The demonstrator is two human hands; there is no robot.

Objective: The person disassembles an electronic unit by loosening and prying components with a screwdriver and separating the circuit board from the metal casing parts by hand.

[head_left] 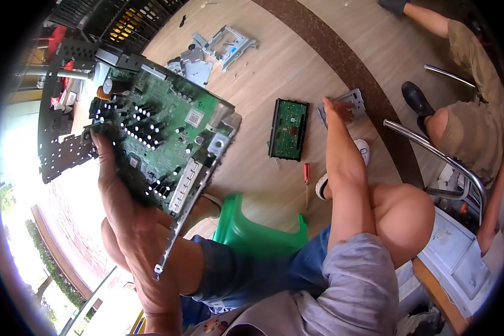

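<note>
My left hand [113, 187] grips a green circuit board [168, 120] at its lower left side, with the thumb showing on the component side. The board is raised and tilted, dense with small black capacitors and white connectors, and still fixed to perforated metal frame parts. At the far right of my reach, my right hand [338, 108] is over a grey metal plate [355, 101] near the floor, fingers apart. Whether it touches the plate cannot be made out. A second green board in a black frame [289, 129] lies on the floor to the left of that hand.
A red-handled screwdriver [306, 175] lies on the floor before a green plastic stool [252, 227]. Metal and plastic parts [227, 47] are scattered farther off, near black crates [131, 22]. Another person [470, 129] sits at right by a chrome chair frame [431, 147].
</note>
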